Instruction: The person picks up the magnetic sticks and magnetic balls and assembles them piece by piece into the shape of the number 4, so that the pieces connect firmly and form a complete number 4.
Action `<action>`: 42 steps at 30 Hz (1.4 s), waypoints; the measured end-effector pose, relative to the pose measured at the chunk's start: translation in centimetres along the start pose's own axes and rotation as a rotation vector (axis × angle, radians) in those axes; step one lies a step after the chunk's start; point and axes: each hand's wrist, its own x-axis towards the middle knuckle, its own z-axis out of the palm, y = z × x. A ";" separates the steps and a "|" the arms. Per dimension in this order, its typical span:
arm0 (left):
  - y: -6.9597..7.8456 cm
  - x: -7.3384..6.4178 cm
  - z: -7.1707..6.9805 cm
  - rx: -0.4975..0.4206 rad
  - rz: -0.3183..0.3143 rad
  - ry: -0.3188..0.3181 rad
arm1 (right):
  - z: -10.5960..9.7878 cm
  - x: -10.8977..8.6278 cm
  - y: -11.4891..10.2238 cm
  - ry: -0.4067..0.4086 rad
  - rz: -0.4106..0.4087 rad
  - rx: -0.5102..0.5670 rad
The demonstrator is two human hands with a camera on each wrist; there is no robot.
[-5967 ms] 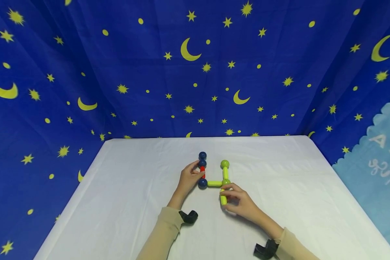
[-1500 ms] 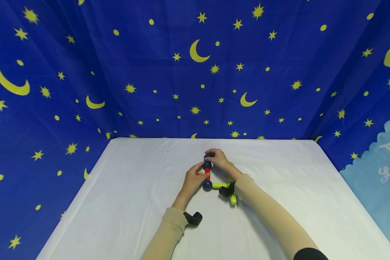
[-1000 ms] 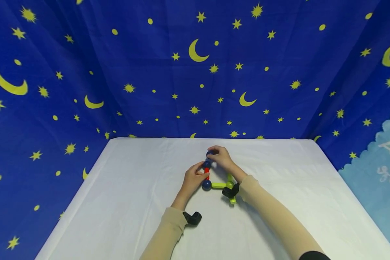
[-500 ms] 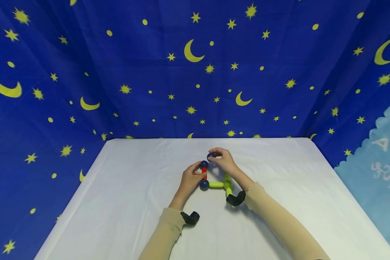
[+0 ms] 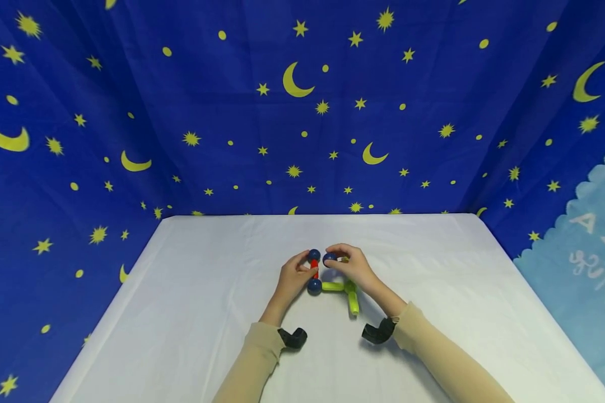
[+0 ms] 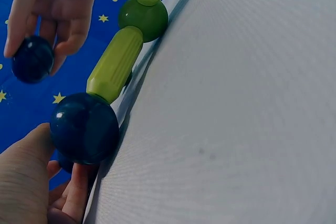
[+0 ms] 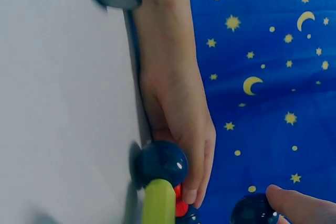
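My left hand pinches a red magnetic rod that joins a far blue ball and a near blue ball. From the near ball a yellow-green rod runs right to a green ball, where another yellow-green rod points toward me. My right hand holds a separate blue ball between thumb and fingers, just right of the far ball and apart from it. In the left wrist view this ball is held off the table. The right hand mostly hides the rod beyond the green ball.
The pieces lie on a white-covered table. A blue curtain with yellow stars and moons surrounds its back and sides. Black wrist cameras sit on both wrists. A light-blue lettered cloth hangs at the right.
My right hand went from the near yellow-green rod to the farthest blue ball, pulled it off the ball beside it, and brought it rightward and nearer. My left hand keeps its hold on the red rod.
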 end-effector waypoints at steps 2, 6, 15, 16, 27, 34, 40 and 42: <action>0.0 0.0 0.0 -0.002 -0.003 -0.001 | 0.0 -0.7 0.1 0.001 0.006 0.022; -0.2 0.1 0.1 0.008 -0.027 -0.007 | 0.1 -2.2 0.4 0.001 0.010 0.067; -0.4 0.2 0.2 0.003 -0.006 0.005 | -0.2 -4.6 1.1 -0.009 -0.049 0.089; -0.4 0.2 0.2 0.001 -0.008 0.007 | -0.2 -4.9 1.2 -0.012 -0.055 0.092; 3.4 -1.1 -0.8 -0.035 -0.002 -0.031 | -0.8 -7.2 1.1 -0.016 -0.068 0.094; 3.7 -1.2 -0.9 -0.031 0.002 -0.033 | -0.8 -8.5 1.6 -0.020 -0.101 0.119; 3.9 -1.3 -0.9 -0.025 -0.015 -0.033 | -0.9 -9.7 1.8 -0.009 -0.109 0.123; 3.9 -1.3 -0.9 -0.018 -0.011 -0.032 | -1.0 -10.1 1.9 -0.005 -0.108 0.117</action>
